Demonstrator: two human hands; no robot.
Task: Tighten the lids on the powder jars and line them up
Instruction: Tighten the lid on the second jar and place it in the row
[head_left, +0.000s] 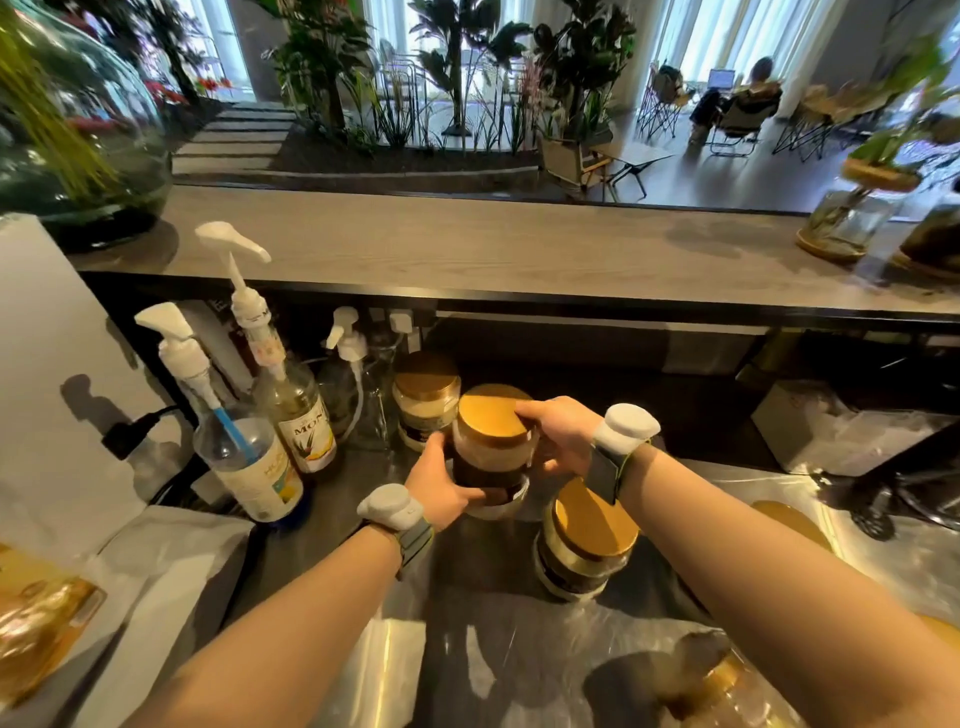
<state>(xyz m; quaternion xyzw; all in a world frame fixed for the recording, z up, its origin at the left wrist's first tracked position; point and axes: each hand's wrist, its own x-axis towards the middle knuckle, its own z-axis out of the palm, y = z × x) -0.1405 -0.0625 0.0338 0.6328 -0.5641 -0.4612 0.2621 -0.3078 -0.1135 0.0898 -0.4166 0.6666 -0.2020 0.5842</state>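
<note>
left hand (441, 491) grips the powder jar (491, 457) low on its body | right hand (563, 436) curls over the rim of its gold lid (491, 413); jar roughly upright between both hands, axis vertical, lid on the right hand's side | second jar (426, 402) just beyond the left hand; third jar (584, 540) under the right wrist

The steel counter (467, 582) (lower centre) carries pump bottles (304, 421) at middle left, a back jar (426, 402) mid-frame and a near jar (587, 540) lower right of centre.
</note>
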